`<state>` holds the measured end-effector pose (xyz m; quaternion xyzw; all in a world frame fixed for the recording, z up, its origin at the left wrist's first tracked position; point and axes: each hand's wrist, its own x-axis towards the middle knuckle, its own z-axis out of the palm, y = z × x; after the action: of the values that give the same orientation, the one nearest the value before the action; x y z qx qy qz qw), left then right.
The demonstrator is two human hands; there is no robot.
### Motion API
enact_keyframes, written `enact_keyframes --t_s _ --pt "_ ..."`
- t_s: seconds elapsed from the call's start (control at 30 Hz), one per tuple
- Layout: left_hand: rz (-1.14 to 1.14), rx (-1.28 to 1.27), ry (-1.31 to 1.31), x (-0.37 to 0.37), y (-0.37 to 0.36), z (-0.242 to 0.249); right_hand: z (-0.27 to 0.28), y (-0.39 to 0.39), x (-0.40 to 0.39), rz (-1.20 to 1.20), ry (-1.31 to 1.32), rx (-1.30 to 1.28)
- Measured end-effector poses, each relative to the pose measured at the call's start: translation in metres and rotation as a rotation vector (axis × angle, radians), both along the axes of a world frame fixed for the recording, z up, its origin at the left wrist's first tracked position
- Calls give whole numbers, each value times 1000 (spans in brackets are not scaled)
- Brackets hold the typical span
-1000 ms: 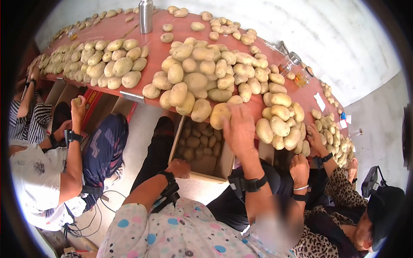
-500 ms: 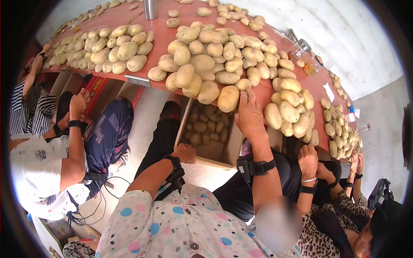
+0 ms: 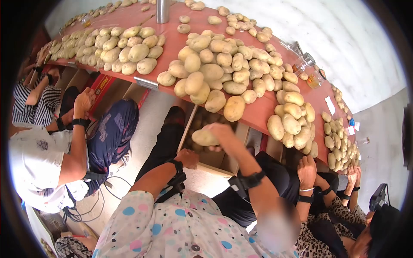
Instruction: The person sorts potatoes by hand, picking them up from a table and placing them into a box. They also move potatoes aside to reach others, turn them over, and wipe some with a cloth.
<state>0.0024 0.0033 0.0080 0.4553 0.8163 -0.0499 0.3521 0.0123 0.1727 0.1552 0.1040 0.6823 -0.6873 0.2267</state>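
Observation:
My right hand is over the open cardboard box, closed around a potato. The potato is pale yellow and oval. With its fingers curled, my left hand grips the near left corner of the box. Inside the box lie more potatoes, now partly hidden by my right hand and forearm. A large potato pile sits on the red table just beyond the box, and one big potato rests right at the table's edge.
Other potato heaps line the red table. A steel flask and glass jars stand farther back. Co-workers sit close on both sides; a hand shows at right. Cables lie on the floor at left.
My right hand has moved from the pile at the table's edge down and left over the box, now holding a potato. My left hand stays at the box corner. The view has shifted slightly.

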Motion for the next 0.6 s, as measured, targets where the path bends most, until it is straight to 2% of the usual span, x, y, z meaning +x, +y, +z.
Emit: enact_keyframes --t_s 0.03,0.07,0.13,0.17,0.2,0.23,0.3,0.37,0.43,0.5,0.6 --pt "8 6 -6 0 0 2 -28 -4 -8 41 -139 62" --pt "17 13 -13 0 0 3 -50 -7 -14 31 -132 60" --pt "22 -3 -16 -1 1 -5 -85 -8 -24 -212 -305 86" --pt "37 -18 -26 -1 1 -8 -106 -3 -31 -209 -303 89" --pt "40 -15 -25 0 0 -10 -106 -5 -35 -212 -13 353" --pt "42 -33 -47 -1 1 -11 -104 -5 -39 -212 284 611" --pt "33 -44 -56 -4 2 -6 -89 -1 -41 -163 200 597" --pt "6 -15 -53 -3 0 4 -77 -11 -42 29 183 791" --pt "-7 15 -46 -5 -1 1 -59 -27 -34 87 266 814" --pt "33 43 -74 -4 -3 9 -33 -41 -26 411 503 848" --pt "18 109 -29 -1 -6 -15 10 -60 -17 311 638 870"
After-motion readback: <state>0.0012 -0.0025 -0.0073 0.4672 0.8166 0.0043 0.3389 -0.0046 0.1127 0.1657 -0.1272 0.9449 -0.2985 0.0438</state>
